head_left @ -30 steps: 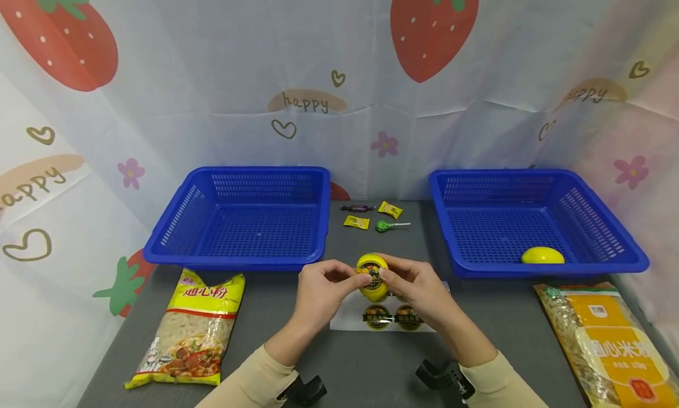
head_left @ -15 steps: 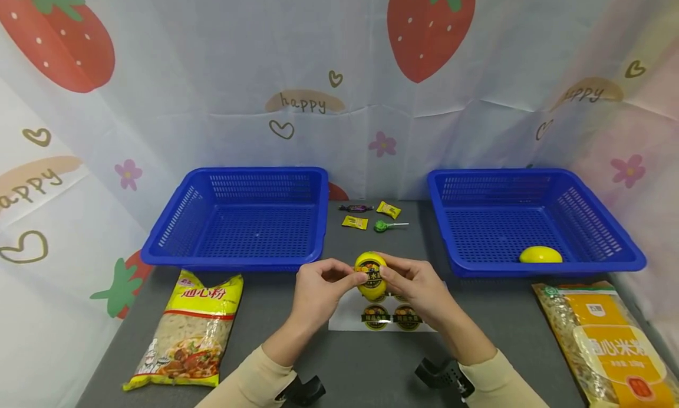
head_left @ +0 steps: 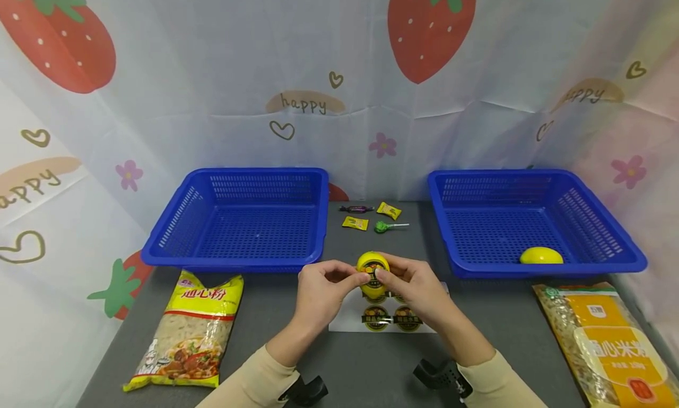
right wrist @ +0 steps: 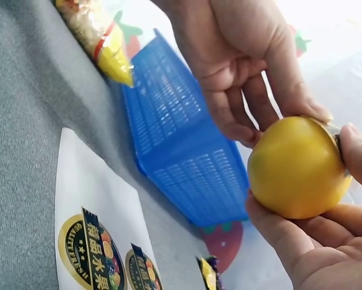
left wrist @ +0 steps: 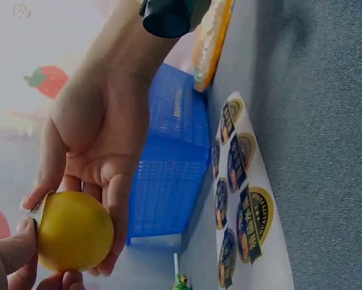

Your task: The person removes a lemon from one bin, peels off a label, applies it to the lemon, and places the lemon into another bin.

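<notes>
Both hands hold a yellow lemon up over the middle of the table, my left hand on one side and my right hand on the other. A round black-and-gold sticker lies on the lemon's near face, and both thumbs press on it. In the left wrist view, fingers support the lemon from behind and the sticker shows edge-on. Beneath the hands lies a white sticker sheet with several similar round stickers, partly hidden by the hands.
Two blue baskets stand at the back: the left basket and the right basket, with another lemon inside the right one. Between them lie wrapped candies and a green lollipop. Pasta bags flank the table, left bag and right bag.
The lemon tips slightly between the hands, and the right thumb shifts a little over the sticker. Both hands stay in nearly the same place.
</notes>
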Demonstrator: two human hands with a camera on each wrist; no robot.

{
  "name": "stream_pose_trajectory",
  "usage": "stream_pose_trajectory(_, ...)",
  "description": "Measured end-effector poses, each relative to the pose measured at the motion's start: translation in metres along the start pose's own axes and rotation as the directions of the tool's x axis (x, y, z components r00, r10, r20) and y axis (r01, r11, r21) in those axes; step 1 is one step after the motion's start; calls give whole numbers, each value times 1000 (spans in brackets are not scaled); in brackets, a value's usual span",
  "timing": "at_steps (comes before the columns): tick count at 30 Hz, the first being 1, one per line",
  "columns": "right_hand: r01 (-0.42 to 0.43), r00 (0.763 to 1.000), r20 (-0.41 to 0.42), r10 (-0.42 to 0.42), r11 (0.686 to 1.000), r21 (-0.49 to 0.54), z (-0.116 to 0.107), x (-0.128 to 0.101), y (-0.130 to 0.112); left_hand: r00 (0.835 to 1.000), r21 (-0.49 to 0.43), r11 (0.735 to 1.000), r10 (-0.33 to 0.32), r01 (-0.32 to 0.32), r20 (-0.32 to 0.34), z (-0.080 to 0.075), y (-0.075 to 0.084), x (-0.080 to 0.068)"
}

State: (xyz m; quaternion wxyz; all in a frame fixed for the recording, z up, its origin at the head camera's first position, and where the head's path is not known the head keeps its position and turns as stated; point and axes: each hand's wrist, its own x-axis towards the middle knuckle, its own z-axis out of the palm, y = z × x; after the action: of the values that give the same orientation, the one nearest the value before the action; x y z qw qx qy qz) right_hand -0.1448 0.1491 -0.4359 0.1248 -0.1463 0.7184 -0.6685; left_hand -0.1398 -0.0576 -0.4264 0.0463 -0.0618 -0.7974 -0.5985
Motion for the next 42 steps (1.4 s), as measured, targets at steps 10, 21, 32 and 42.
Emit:
stream_pose_trajectory(10, -28, 1000, 10, 27, 997, 66, -3, -1, 2, 1000, 13, 1000, 22, -23, 11, 0, 1, 1)
stream_pose_trajectory(21, -31, 999, 24, 27, 988, 152, -4, -3, 0, 998, -36, 999, -5, 8, 69, -7, 6, 5)
stream_pose_trajectory(32, -83, 992, -75, 102, 972, 221, -4, -2, -2, 994, -129, 992, 5, 9, 111, -4, 1, 7)
stream_pose_trajectory(42, -102, 989, -79, 127, 961, 257, 3, -5, -5, 986, -40, 999, 13, -6, 167, 1, 4, 0)
